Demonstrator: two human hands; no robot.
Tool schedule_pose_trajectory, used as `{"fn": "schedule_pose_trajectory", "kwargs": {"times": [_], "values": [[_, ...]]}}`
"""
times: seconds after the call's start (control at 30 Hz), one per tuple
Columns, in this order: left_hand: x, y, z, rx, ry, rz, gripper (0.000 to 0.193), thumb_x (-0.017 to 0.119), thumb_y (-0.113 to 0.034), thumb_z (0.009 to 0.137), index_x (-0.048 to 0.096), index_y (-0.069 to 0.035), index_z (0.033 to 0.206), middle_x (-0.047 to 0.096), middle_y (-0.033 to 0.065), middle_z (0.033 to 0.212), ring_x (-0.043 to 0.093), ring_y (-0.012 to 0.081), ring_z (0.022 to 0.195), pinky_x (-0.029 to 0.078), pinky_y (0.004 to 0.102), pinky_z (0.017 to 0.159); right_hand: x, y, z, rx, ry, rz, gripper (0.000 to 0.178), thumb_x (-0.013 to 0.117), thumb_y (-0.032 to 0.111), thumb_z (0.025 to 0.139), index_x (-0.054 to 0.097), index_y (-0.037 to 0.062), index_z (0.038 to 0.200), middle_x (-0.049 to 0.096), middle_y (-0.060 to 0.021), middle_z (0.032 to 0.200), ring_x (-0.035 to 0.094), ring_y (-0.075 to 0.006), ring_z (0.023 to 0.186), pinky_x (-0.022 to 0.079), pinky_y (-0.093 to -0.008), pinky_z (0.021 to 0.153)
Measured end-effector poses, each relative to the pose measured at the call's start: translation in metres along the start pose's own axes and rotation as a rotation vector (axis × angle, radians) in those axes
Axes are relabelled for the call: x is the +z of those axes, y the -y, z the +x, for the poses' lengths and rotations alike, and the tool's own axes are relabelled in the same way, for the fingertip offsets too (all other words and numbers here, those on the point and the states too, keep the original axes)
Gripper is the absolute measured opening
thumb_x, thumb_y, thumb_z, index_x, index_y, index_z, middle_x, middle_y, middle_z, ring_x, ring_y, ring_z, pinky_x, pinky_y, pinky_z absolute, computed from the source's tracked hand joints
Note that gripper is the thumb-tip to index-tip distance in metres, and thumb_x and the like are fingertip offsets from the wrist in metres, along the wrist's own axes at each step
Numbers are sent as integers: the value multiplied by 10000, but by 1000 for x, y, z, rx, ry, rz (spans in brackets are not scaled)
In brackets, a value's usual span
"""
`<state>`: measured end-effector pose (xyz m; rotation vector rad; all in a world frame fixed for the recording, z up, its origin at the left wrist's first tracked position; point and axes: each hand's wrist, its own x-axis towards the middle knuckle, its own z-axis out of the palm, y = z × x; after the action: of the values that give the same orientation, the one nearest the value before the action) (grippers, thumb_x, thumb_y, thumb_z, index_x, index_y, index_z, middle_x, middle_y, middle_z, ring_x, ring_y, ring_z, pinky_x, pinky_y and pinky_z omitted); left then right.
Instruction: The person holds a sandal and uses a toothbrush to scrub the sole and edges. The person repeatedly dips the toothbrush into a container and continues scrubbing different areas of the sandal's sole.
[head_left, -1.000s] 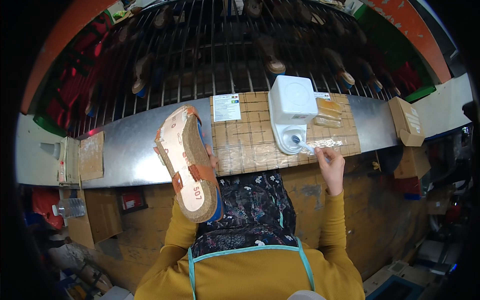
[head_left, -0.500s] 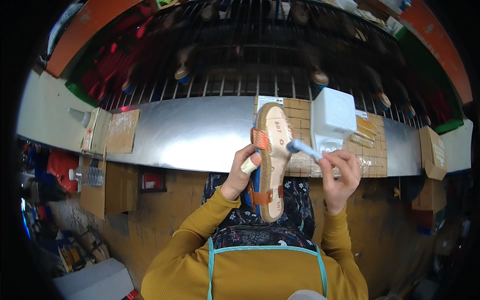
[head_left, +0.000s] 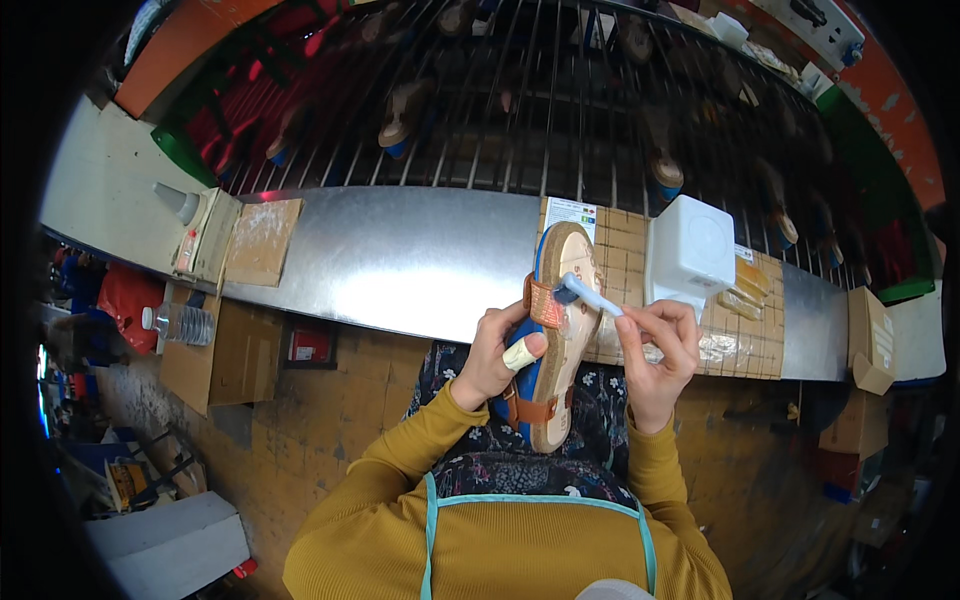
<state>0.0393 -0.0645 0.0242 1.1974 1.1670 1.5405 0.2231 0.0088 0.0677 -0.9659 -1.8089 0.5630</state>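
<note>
My left hand (head_left: 490,360), with a pale wrap round its thumb, is closed on the left side of a sandal (head_left: 572,345). The sandal stands nearly upright in the picture, its light insole and cord-like edge facing me, with blue showing along its left side. One brown strap (head_left: 540,408) lies near its lower end, and a woven orange-brown strap (head_left: 545,302) sits higher up. Pinched in my right hand (head_left: 660,352) is a small light blue brush (head_left: 592,296). Its dark blue head is at the insole beside the woven strap; whether it touches the surface is hard to see.
Just right of the sandal, a white box-shaped container (head_left: 695,245) stands on cardboard (head_left: 620,240) over the metal bench (head_left: 420,250). Beyond runs a rack of metal bars (head_left: 480,150) carrying several shoes. A plastic bottle (head_left: 182,324) lies at left; a cardboard box (head_left: 872,340) stands at right.
The brush head has moved left and up across the insole toward the woven strap. The sandal has turned a little, showing more of its left side. The whole view has shifted slightly.
</note>
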Motion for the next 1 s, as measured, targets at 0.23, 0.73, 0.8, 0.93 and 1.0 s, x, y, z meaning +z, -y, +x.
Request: {"fn": "schedule_pose_trajectory", "kwargs": {"times": [0.23, 0.73, 0.8, 0.93, 1.0], "values": [[-6, 4, 0, 14, 18, -30, 693, 619, -536, 877, 596, 102, 1147, 694, 161, 998, 657, 185, 921, 508, 298, 820, 9, 1, 10, 53, -18, 150, 178, 809, 85, 732, 755, 57, 900, 583, -22, 849, 503, -102, 678, 366, -256, 710], [0, -2, 5, -262, 10, -348, 656, 518, -554, 937, 607, 58, 1154, 657, 99, 1025, 613, 128, 905, 499, 262, 806, -10, -10, 6, -33, 83, 91, 184, 816, 86, 700, 758, 76, 875, 588, -9, 829, 505, -120, 709, 343, -289, 776], [2, -5, 5, -296, 10, -347, 649, 521, -554, 939, 609, 55, 1144, 656, 91, 1013, 615, 126, 894, 501, 261, 794, -11, -7, 5, -76, 49, -6, 180, 812, 94, 709, 757, 80, 879, 590, -10, 832, 508, -123, 723, 326, -295, 777], [7, -10, 4, -258, -36, -277, 627, 522, -541, 945, 621, 55, 1112, 654, 76, 963, 605, 113, 867, 493, 247, 766, -11, 0, 3, -166, -1, -180, 180, 808, 113, 720, 757, 84, 890, 591, -13, 836, 521, -126, 727, 297, -307, 775], [4, -8, 4, -235, -37, -203, 622, 520, -537, 948, 625, 57, 1101, 653, 73, 941, 598, 107, 857, 487, 242, 756, -8, 2, 0, -170, -31, -208, 186, 810, 114, 719, 757, 85, 895, 589, -10, 836, 519, -128, 730, 290, -312, 779]]}}
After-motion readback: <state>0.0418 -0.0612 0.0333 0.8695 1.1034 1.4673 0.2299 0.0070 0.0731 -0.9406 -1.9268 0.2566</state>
